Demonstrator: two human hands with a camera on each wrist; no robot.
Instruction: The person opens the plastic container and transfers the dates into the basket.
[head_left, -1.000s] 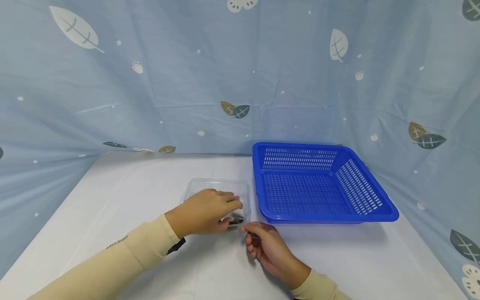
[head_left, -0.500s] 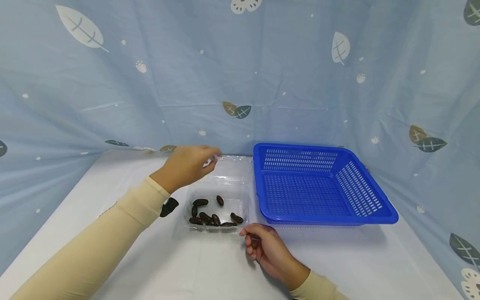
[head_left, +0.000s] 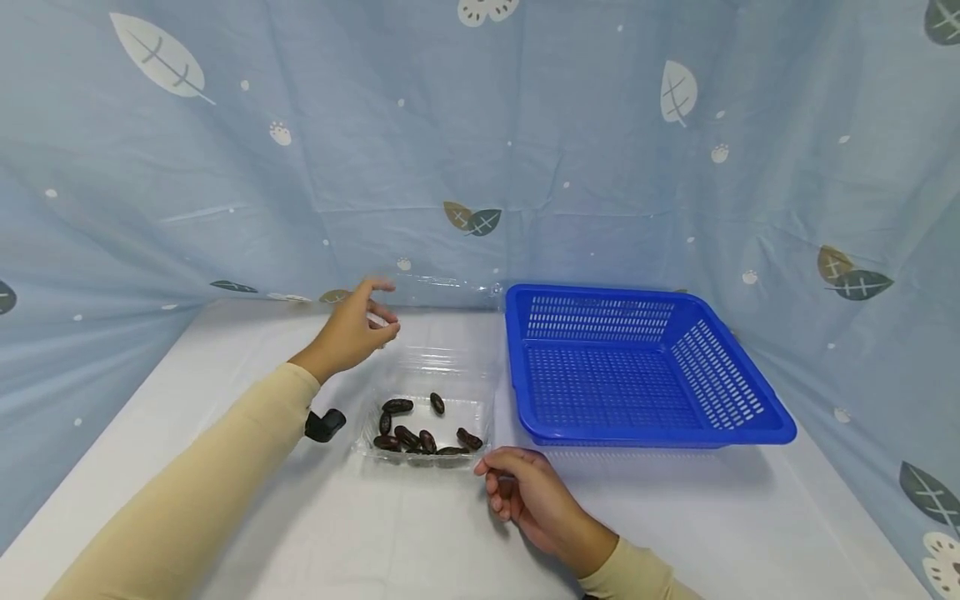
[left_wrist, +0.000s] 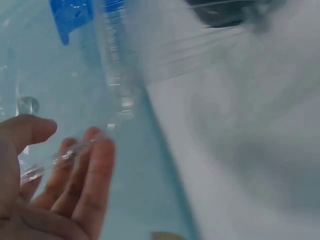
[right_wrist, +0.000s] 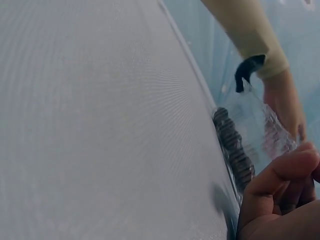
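A clear plastic clamshell container (head_left: 453, 417) lies on the white table with its lid (head_left: 446, 358) raised at the back. Several dark brown, wrinkled dates (head_left: 437, 404) lie loose in its base, most along the front side. My left hand (head_left: 347, 333) is at the lid's left edge. In the left wrist view, its extended fingers (left_wrist: 97, 175) touch the lid's rim, with the thumb spread apart from them. At the front right corner, my right hand (head_left: 536, 504) pinches the container's edge between thumb and curled forefinger, also seen in the right wrist view.
A blue slotted plastic basket (head_left: 652, 437) stands right of the container. Behind the table (head_left: 247, 367) hangs a light blue curtain (head_left: 585, 150) with leaf prints. A black wrist device (head_left: 326, 425) sits under my left sleeve.
My left hand has moved from over the container to the back left, swinging the lid up and away. This has uncovered the dates. My right hand has stayed at the front corner.
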